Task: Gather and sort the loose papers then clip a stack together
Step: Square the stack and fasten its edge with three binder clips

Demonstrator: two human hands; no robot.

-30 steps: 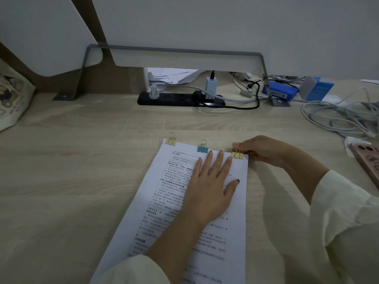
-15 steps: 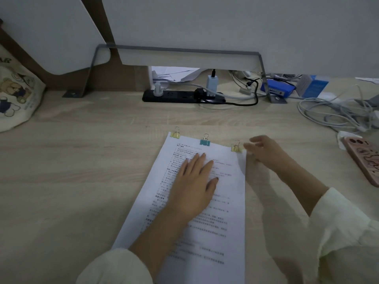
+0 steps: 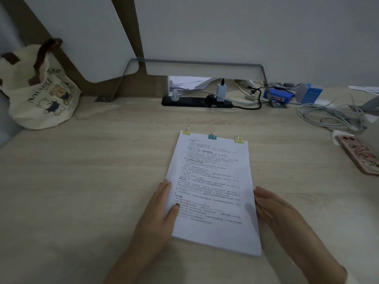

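Paper stack [image 3: 211, 181] flat mid-desk [image 3: 82, 181]. Top edge clipped: left yellow clip [image 3: 186, 132], teal clip [image 3: 212, 136], right yellow clip [image 3: 239, 140]. Left hand [image 3: 155, 218] along left edge, fingers straight, thumb on page. Right hand [image 3: 274, 210] against right edge, fingers extended, gripping nothing. Tote bag [image 3: 41, 95] far left, contents hidden.

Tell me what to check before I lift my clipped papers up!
1. Clips on the top edge: ok. Left yellow clip, teal clip and right yellow clip all sit there.
2. Left hand at the stack's left edge, thumb on top: ok.
3. Right hand against the right edge: ok.
4. Sheets squared: cannot tell; the near corner is blurry.
5. Phone apart from the stack: ok.
6. No sheet left out: cannot tell; papers lie behind the power strip.
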